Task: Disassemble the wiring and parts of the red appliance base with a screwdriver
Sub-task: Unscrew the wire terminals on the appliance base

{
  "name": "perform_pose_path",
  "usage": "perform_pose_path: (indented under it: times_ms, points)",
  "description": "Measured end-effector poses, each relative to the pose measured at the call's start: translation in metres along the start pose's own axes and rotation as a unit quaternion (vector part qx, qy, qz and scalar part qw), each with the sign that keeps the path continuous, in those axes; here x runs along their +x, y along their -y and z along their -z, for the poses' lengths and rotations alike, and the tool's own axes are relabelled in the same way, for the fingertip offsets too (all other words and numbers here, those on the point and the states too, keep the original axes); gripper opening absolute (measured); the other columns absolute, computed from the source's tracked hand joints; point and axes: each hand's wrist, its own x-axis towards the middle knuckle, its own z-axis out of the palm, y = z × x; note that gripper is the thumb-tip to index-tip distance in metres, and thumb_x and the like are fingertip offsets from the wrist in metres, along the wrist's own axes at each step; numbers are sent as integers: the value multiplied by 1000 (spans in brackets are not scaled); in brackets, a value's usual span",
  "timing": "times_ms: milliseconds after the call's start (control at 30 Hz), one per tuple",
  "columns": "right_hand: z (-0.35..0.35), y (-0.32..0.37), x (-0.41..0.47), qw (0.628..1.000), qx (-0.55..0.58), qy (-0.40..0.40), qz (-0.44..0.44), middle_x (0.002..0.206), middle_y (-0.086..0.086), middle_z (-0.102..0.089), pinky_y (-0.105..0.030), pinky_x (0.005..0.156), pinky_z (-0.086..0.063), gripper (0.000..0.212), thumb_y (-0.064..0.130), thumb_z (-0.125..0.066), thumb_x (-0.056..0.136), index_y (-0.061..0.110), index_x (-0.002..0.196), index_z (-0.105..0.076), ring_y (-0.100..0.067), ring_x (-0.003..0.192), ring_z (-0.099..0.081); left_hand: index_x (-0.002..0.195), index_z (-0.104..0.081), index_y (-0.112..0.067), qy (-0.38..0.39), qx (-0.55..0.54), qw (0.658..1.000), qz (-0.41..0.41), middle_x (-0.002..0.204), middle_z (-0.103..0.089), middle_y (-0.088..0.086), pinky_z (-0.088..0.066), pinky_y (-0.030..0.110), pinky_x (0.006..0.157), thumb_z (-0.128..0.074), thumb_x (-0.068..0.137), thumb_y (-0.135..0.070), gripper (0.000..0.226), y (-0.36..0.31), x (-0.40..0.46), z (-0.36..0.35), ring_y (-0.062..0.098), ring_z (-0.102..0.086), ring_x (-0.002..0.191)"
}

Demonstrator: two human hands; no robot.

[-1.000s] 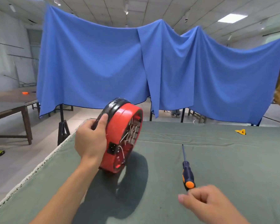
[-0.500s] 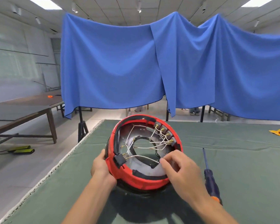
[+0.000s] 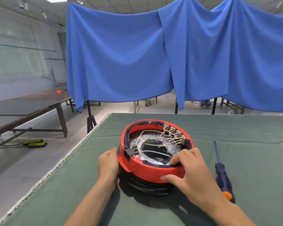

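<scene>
While the right hand (image 3: 190, 170) is clamping the near rim of the red appliance base (image 3: 155, 154), thumb pressing on the outer wall and fingers curling over the lip into the open cavity, the left hand (image 3: 108, 162) is cupping the base's left wall, fingers wrapping round the side out of view. So both are just steadying it, open side up, on the green worktop (image 3: 235, 132).

Looks to me like we're sitting at the very start: nothing's coming off yet, the white wires (image 3: 167, 139) inside the base are all running to their brass terminals along the far-right inner wall. The screwdriver (image 3: 222, 175) is lying untouched just right of the base, handle toward the person. Next move, I'd guess, is the right hand letting go and grabbing that handle while the left is bracing the base.

Hard to make out: the screw heads inside the base are too small to tell. The right fingertips are covering part of the near inner edge, and the black underside of the base is mostly hiding in shadow.
</scene>
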Motion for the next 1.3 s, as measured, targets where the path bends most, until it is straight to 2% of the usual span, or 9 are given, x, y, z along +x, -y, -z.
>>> perform_pose_path:
  times_ms: [100,233,400,533,733,933,1100,1200,1300]
  points:
    - [-2,-2,-1,1000,-15,-12,-1,84,23,-48,-6,81,-31,40,42,-85,64,32,84,-52,4,98,-37,68,-49,-18,1,70,994,-86,74,-57,17,-48,45,77,-44,95,-31,30,5,-5,-6,24,-49,71]
    - [-1,-4,-2,999,-34,5,3,86,21,-51,-8,83,-31,36,45,-83,68,32,86,-54,4,96,-38,120,-55,-21,-4,128,968,-216,115,-54,0,-36,40,103,-49,92,-40,34,8,-34,-15,18,-46,116]
    - [10,1,0,996,31,-72,-51,91,19,-55,-13,76,-39,19,42,-68,79,29,89,-60,-1,90,-51,125,-50,-26,17,238,902,-359,125,-43,-5,-31,34,104,-63,81,-35,47,15,-71,-28,12,-34,120]
    - [24,-9,2,968,-47,-153,-192,97,11,-54,-30,68,-39,18,28,-67,84,25,98,-57,-17,95,-53,104,-59,-26,-1,302,875,-378,128,-42,-1,-24,33,106,-60,84,-30,21,18,-72,-32,13,-26,127]
    - [36,-29,-1,873,-243,47,-420,138,-17,-40,-43,98,-36,80,49,-60,85,13,144,-18,-36,126,-37,67,-43,-16,0,315,832,-456,92,-54,0,-35,46,101,-48,80,-28,18,14,-60,-32,23,-47,99]
    - [44,-45,0,835,-234,116,-484,113,-13,-59,-33,70,-38,36,36,-54,86,13,106,-35,-32,94,-56,65,-40,-17,-20,324,810,-488,79,-53,0,-38,44,94,-36,81,-37,27,16,-55,-34,21,-47,83]
    - [44,-59,-2,887,52,-6,-459,70,-13,-60,-33,58,-44,18,7,-49,89,20,101,-47,-28,60,-56,67,-42,-15,-8,337,819,-464,83,-53,-1,-34,37,93,-40,81,-35,24,15,-57,-32,19,-46,87]
    - [46,-53,3,823,308,-100,-467,82,-21,-60,-28,41,-50,29,-4,-37,92,11,82,-61,-26,51,-62,65,-42,-14,3,328,830,-451,84,-54,-1,-33,36,92,-46,76,-27,18,14,-58,-31,19,-46,88]
    - [54,-46,9,754,479,-162,-419,91,-21,-64,-28,45,-55,32,1,-35,95,4,86,-65,-25,59,-71,62,-39,-18,14,312,841,-441,85,-56,-2,-32,34,88,-48,72,-26,16,12,-59,-28,18,-45,91]
